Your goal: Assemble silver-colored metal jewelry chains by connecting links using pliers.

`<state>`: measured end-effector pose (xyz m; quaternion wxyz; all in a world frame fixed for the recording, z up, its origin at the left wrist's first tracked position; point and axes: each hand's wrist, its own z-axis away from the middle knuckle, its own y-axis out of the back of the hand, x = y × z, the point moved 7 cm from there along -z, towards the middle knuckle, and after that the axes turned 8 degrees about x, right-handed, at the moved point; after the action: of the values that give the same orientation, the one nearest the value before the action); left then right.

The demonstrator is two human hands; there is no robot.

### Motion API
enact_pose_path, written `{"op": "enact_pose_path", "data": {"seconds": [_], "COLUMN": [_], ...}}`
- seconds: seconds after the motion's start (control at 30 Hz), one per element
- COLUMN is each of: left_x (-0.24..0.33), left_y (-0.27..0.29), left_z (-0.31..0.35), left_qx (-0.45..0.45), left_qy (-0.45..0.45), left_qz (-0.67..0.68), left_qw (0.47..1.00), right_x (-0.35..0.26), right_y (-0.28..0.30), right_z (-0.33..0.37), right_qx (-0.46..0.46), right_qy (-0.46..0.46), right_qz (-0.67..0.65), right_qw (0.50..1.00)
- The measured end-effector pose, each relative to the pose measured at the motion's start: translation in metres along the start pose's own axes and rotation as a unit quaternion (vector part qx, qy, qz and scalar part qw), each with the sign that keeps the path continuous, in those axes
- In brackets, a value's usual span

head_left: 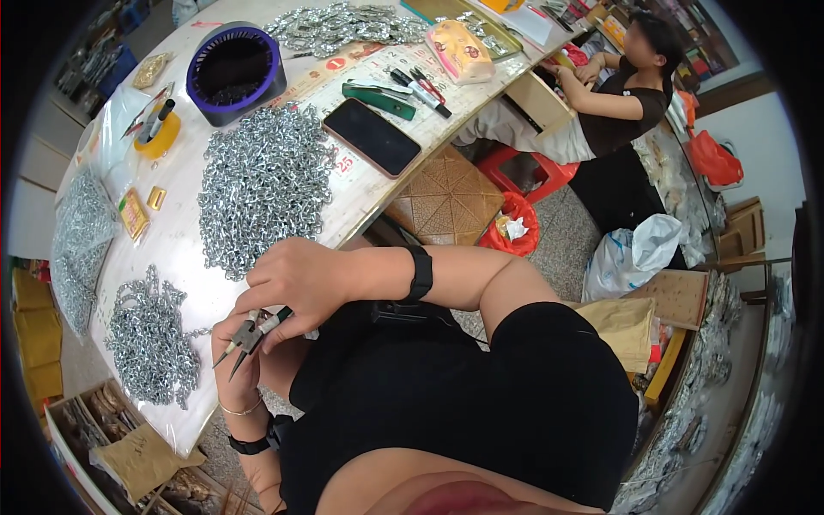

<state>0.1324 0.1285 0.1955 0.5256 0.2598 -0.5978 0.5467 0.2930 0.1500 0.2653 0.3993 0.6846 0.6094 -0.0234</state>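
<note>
Steel pliers [249,337] with dark handles sit clamped in the right hand [296,287], their tips slightly apart; the left hand [233,348] below is closed, on what I cannot tell. Better to keep the tips steady near the small chain pile [150,339]; the larger pile [262,184] lies farther on the table [184,176].
</note>
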Motion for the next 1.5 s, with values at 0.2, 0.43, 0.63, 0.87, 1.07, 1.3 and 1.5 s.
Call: {"op": "enact_pose_path", "data": {"seconds": [0.2, 0.43, 0.63, 0.87, 1.07, 1.3, 1.5], "left_x": [0.006, -0.001, 0.011, 0.003, 0.005, 0.011, 0.026], "left_y": [0.004, 0.014, -0.002, -0.002, -0.002, -0.006, 0.017], "left_z": [0.002, 0.007, 0.001, 0.008, 0.005, 0.001, 0.005], "left_qx": [0.009, 0.037, -0.002, 0.018, -0.053, -0.028, 0.027], "left_qy": [-0.005, -0.024, -0.042, 0.054, 0.013, 0.015, 0.006], "left_qz": [-0.010, -0.025, -0.025, 0.035, 0.023, 0.021, -0.226], "left_qw": [1.000, 0.999, 0.999, 0.998, 0.998, 0.999, 0.974], "right_x": [-0.005, -0.002, 0.000, -0.002, -0.003, 0.005, 0.019], "right_y": [-0.002, -0.003, -0.005, -0.016, -0.018, -0.018, 0.018], "right_z": [-0.007, -0.010, -0.013, -0.014, -0.013, -0.008, 0.003], "right_qx": [0.029, 0.017, -0.029, -0.054, -0.067, -0.055, -0.042], "right_qy": [0.011, 0.003, -0.016, -0.008, -0.008, -0.033, -0.108], "right_qz": [-0.012, -0.033, -0.039, -0.025, -0.021, -0.025, -0.047], "right_qw": [0.999, 0.999, 0.999, 0.998, 0.997, 0.998, 0.992]}}
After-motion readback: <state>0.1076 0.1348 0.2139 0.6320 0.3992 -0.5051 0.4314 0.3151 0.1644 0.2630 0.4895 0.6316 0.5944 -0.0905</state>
